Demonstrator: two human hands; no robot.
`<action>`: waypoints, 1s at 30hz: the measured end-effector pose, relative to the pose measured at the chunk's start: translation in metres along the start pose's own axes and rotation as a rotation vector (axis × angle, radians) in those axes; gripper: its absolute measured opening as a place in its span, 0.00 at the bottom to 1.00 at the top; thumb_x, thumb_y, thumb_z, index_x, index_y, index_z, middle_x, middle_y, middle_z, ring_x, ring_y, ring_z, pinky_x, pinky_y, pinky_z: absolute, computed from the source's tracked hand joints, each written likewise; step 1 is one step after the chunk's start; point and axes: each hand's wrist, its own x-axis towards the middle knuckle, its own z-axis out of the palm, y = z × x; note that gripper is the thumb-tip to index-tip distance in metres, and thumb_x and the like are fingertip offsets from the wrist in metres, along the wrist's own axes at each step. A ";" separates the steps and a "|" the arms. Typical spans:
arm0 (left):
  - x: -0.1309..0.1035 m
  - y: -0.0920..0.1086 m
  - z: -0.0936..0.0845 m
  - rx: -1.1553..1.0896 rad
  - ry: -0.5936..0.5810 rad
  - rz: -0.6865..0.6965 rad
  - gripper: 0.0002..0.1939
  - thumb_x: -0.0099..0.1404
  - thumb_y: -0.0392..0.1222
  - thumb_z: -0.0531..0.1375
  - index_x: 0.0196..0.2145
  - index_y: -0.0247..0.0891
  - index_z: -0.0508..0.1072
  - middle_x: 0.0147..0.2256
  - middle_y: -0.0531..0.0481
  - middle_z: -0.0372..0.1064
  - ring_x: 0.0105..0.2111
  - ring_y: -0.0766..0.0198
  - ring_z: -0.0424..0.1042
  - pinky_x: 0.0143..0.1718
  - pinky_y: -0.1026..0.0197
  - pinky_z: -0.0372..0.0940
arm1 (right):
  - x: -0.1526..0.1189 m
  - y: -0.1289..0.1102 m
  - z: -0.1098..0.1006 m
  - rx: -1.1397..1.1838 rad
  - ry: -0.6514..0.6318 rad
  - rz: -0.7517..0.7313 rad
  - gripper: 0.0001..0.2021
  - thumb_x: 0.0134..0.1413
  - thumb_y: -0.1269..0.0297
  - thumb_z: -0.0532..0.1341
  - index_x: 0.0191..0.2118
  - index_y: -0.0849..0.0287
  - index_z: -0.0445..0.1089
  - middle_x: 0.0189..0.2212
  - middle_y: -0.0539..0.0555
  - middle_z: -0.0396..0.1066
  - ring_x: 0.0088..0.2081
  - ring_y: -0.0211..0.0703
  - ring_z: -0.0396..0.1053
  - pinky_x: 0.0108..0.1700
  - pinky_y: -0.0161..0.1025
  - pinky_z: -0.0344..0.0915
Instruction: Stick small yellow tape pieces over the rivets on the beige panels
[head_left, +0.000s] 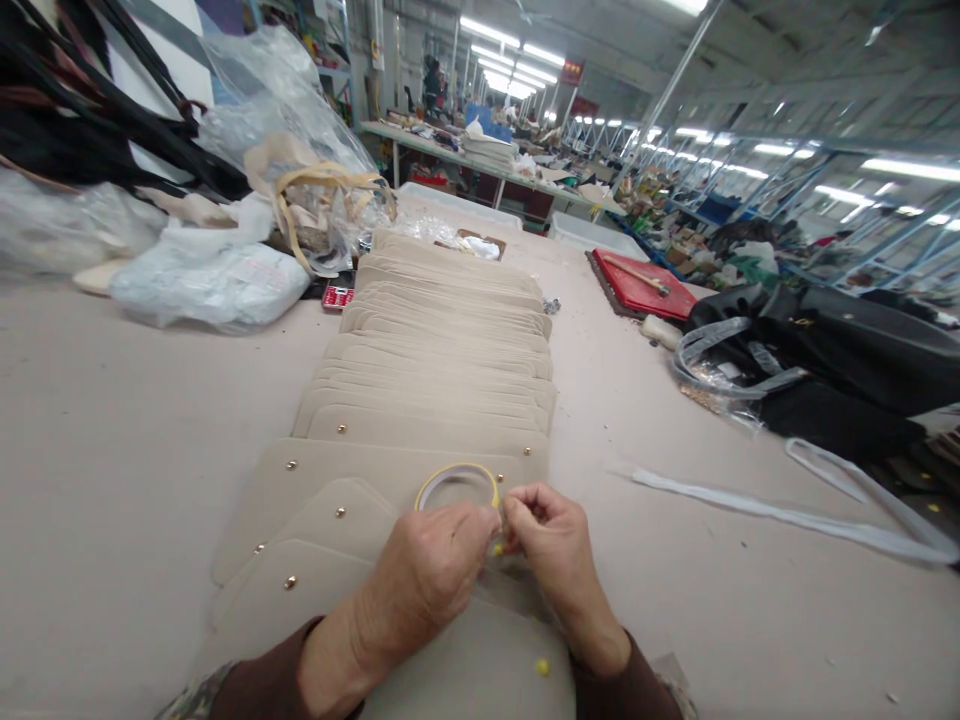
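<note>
Hands (431, 565) (551, 540), one tape roll (457, 478)

Brightly lit by ceiling tube lights (491, 33); soft shadows, glare on plastic bags (277, 90), edges bowed, background blurred.

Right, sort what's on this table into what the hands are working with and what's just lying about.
In hand:
left hand
right hand
tape roll
beige panels

Lying about:
red board
black bags
plastic bags
white strip
</note>
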 end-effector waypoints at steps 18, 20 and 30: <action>-0.004 -0.007 0.009 0.211 -0.466 -0.242 0.05 0.67 0.31 0.55 0.34 0.39 0.66 0.33 0.50 0.65 0.33 0.58 0.66 0.32 0.58 0.65 | 0.033 -0.006 0.007 -0.784 0.018 -0.398 0.08 0.56 0.70 0.55 0.32 0.59 0.72 0.26 0.53 0.76 0.28 0.43 0.73 0.33 0.36 0.64; -0.004 -0.007 0.010 0.216 -0.473 -0.242 0.06 0.68 0.30 0.53 0.35 0.38 0.66 0.33 0.50 0.65 0.33 0.58 0.66 0.32 0.58 0.65 | 0.032 -0.005 0.005 -0.803 0.054 -0.385 0.09 0.56 0.68 0.56 0.41 0.61 0.70 0.24 0.51 0.75 0.26 0.44 0.73 0.31 0.36 0.63; -0.003 -0.006 0.010 0.219 -0.438 -0.237 0.08 0.67 0.28 0.52 0.35 0.39 0.65 0.32 0.50 0.64 0.32 0.58 0.67 0.31 0.59 0.65 | 0.015 0.003 -0.003 -0.742 0.048 -0.562 0.09 0.60 0.69 0.55 0.35 0.59 0.73 0.32 0.55 0.77 0.33 0.43 0.75 0.39 0.37 0.67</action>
